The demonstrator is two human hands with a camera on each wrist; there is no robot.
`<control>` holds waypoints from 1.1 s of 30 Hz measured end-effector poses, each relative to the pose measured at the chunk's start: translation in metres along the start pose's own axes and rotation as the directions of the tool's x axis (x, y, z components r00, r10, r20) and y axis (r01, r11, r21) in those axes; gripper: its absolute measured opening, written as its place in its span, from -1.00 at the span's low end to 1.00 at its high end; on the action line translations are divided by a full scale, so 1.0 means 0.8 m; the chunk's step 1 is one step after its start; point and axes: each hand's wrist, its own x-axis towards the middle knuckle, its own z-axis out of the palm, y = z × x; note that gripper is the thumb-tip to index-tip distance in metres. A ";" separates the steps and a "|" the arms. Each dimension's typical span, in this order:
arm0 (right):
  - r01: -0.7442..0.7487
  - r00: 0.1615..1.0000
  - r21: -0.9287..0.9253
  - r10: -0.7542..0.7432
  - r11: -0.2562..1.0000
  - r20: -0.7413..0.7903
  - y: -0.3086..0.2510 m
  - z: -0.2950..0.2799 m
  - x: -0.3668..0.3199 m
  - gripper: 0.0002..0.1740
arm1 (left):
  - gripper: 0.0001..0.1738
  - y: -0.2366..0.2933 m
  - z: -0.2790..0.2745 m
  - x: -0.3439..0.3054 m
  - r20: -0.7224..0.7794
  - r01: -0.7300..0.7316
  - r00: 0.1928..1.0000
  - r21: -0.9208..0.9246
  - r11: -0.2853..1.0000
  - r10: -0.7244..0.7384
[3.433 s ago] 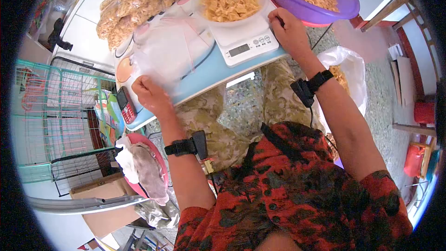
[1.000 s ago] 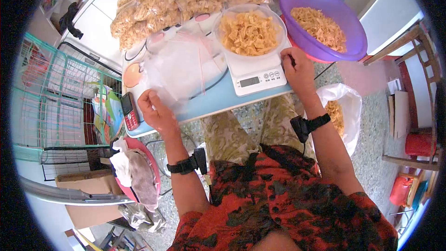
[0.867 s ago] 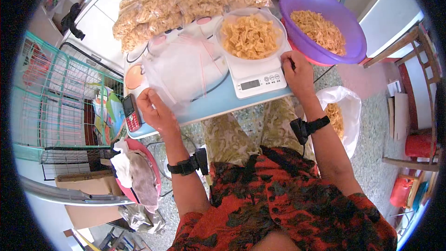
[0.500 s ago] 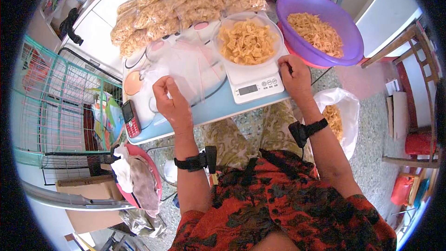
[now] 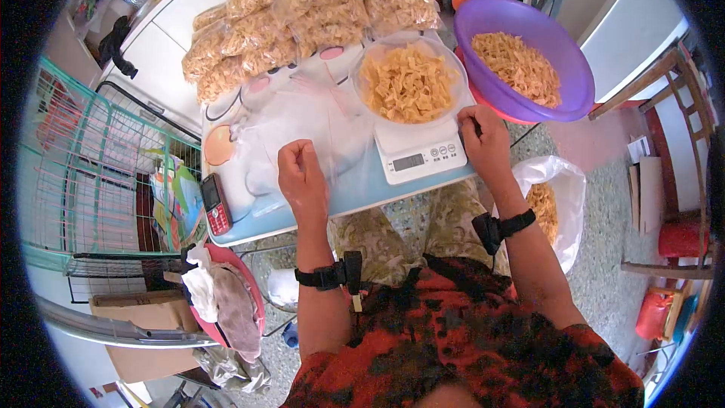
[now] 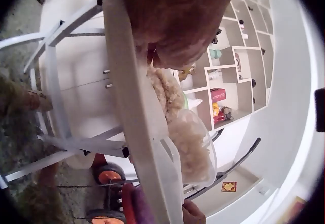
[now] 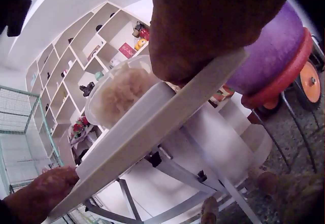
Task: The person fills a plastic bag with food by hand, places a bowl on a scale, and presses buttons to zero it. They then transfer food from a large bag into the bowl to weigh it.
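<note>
My left hand [image 5: 303,183] rests low over a spread of clear plastic bags [image 5: 283,127] with pink zip lines, fingers loosely curled and fingertips hidden from the head camera. Beside the front right corner of a white digital kitchen scale [image 5: 423,162] lies my right hand [image 5: 487,140], loosely curled with nothing visible in it. A clear plastic bowl [image 5: 355,83] full of pale yellow, flat dried pieces [image 5: 408,85] sits on the scale. The left wrist view also shows the filled bowl [image 6: 208,150] beyond the table edge [image 6: 137,117].
Filled bags [image 5: 321,0] are piled at the table's back. A purple basin [image 5: 566,83] of similar pieces stands right, above a white sack [image 5: 572,181] on the floor. A red phone [image 5: 217,208] lies at the left corner, near a wire cage [image 5: 91,174].
My left hand has slid rightward across the plastic bags from their left side. My right hand stays beside the scale, and the bowl remains on it. The head view has shifted a little.
</note>
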 end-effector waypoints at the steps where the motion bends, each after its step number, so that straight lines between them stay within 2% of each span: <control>1: -0.002 1.000 -0.003 0.002 1.000 0.003 0.000 0.000 -0.001 -0.95 | -0.72 -0.002 0.000 -0.001 -0.002 0.009 1.000 -0.006 1.000 -0.009; 8: -0.080 0.996 0.029 0.079 0.996 0.032 -0.009 -0.002 -0.003 -0.93 | -0.74 0.011 -0.003 -0.003 0.012 0.083 0.997 -0.065 0.994 -0.082; 11: -0.082 0.995 0.016 0.081 0.997 0.051 -0.006 -0.004 -0.004 -0.92 | -0.78 0.009 -0.001 -0.003 -0.038 -0.151 0.987 0.086 0.985 0.154; 14: -0.047 0.998 0.015 0.046 0.999 0.034 -0.003 -0.002 -0.004 -0.92 | -0.74 0.021 -0.002 -0.006 0.008 -0.277 0.961 0.125 0.953 0.278; 17: -0.072 0.996 0.001 0.072 0.997 0.054 -0.004 -0.002 -0.004 -0.91 | -0.58 0.028 -0.003 -0.005 0.160 -0.493 0.866 0.121 0.862 0.473; 20: -0.093 0.993 0.032 0.090 0.995 0.074 -0.003 -0.002 -0.003 -0.91 | -0.48 0.035 -0.003 -0.006 0.349 -0.501 0.824 0.084 0.861 0.446; 23: -0.108 0.991 0.023 0.106 0.994 0.077 -0.006 -0.003 -0.002 -0.91 | -0.52 0.043 -0.004 -0.007 0.442 -0.482 0.808 0.118 0.868 0.389; 26: -0.074 0.996 0.007 0.073 0.997 0.058 -0.003 -0.002 -0.002 -0.91 | -0.62 0.032 0.000 -0.007 0.454 -0.513 0.798 0.165 0.842 0.397; 28: -0.080 0.995 0.018 0.079 0.997 0.059 -0.004 -0.002 -0.002 -0.91 | -0.71 0.004 0.010 -0.003 0.395 -0.451 0.839 0.125 0.884 0.373; 32: -0.107 0.992 0.014 0.106 0.994 0.063 -0.009 -0.003 -0.003 -0.91 | -0.87 0.007 0.009 -0.002 0.303 -0.285 0.920 0.086 0.955 0.247; 33: -0.096 0.994 0.015 0.095 0.995 0.060 -0.009 -0.003 -0.003 -0.91 | -0.87 0.004 0.009 -0.002 0.291 -0.319 0.916 0.108 0.942 0.277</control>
